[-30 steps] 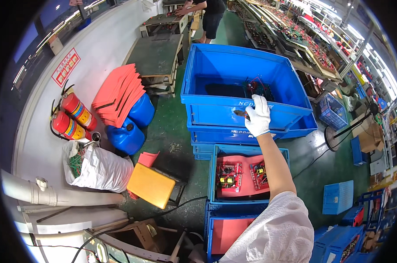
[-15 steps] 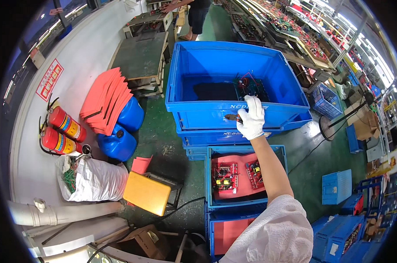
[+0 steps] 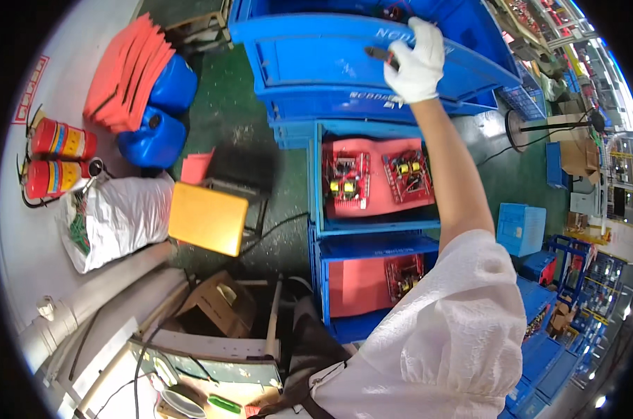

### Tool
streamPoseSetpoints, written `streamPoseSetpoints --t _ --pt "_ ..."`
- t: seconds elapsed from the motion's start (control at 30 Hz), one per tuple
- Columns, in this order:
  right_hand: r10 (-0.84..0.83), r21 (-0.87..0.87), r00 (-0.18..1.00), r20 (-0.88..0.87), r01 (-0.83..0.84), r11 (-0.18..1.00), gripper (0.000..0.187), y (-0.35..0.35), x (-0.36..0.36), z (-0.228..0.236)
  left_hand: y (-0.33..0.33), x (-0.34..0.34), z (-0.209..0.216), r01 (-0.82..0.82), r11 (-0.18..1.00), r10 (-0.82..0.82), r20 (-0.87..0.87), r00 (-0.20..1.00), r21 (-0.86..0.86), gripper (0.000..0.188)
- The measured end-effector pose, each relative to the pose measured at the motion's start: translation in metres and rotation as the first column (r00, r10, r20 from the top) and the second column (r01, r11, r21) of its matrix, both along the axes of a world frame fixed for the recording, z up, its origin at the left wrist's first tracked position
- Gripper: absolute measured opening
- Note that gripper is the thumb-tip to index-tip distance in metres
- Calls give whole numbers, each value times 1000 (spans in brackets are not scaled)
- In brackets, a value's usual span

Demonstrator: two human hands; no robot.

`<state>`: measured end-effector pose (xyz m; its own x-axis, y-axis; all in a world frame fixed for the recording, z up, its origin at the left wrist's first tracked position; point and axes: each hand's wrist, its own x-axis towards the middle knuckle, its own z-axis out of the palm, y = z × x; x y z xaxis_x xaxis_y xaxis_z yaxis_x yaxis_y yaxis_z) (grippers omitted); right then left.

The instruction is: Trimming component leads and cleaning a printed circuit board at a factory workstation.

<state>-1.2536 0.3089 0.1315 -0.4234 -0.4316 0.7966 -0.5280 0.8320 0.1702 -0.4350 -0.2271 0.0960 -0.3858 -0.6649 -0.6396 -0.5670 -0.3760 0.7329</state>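
Note:
My right hand (image 3: pixel 415 64), in a white glove, is at the near rim of a large blue crate (image 3: pixel 309 59). Its upper fingers reach over the rim. Small pliers or cutters (image 3: pixel 379 54) with dark jaws and a reddish handle stick out from the grip on the thumb side; the rest is hidden by the glove. Inside the crate, part of a circuit board (image 3: pixel 394 12) with red wires shows at the upper edge. Nearer stands a blue crate (image 3: pixel 316 174) holding two red circuit boards (image 3: pixel 408 174) on a pink foam sheet (image 3: pixel 376 199). My left hand is out of view.
Below it, another blue crate (image 3: pixel 321 293) holds pink foam and a red board (image 3: pixel 403 276). Left are a yellow-topped stool (image 3: pixel 208 218), blue jugs (image 3: pixel 152 140), stacked pink sheets (image 3: pixel 124 77), fire extinguishers (image 3: pixel 58 140) and a white sack (image 3: pixel 124 223). A floor stand (image 3: pixel 515 131) is at right.
The view has tilted down and nearer, so the crates sit higher in the picture and the lower crate's board shows. My right hand remains at the large crate's rim with the pliers.

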Motion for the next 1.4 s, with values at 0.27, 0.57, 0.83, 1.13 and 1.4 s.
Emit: streamPoseSetpoints --t 0.27,0.57,0.83,1.13,1.4 --pt "-56 44 998 20 55 998 22 -20 33 8 30 111 31 -193 979 184 126 975 68 59" --pt "-433 425 901 42 376 824 32 -32 54 20 200 293 72 -662 748 653 126 747 48 60" --pt "406 -388 -4 914 282 877 43 -165 328 -110 243 298 47 -818 575 817 76 571 -35 47" --pt "465 -533 -490 737 1 846 31 -244 602 -121 274 315 -11 -876 419 874 -367 319 238 42" --pt "793 -635 -83 604 -651 416 41 -217 756 -85 278 332 -54 -755 544 595 -466 655 -367 55"
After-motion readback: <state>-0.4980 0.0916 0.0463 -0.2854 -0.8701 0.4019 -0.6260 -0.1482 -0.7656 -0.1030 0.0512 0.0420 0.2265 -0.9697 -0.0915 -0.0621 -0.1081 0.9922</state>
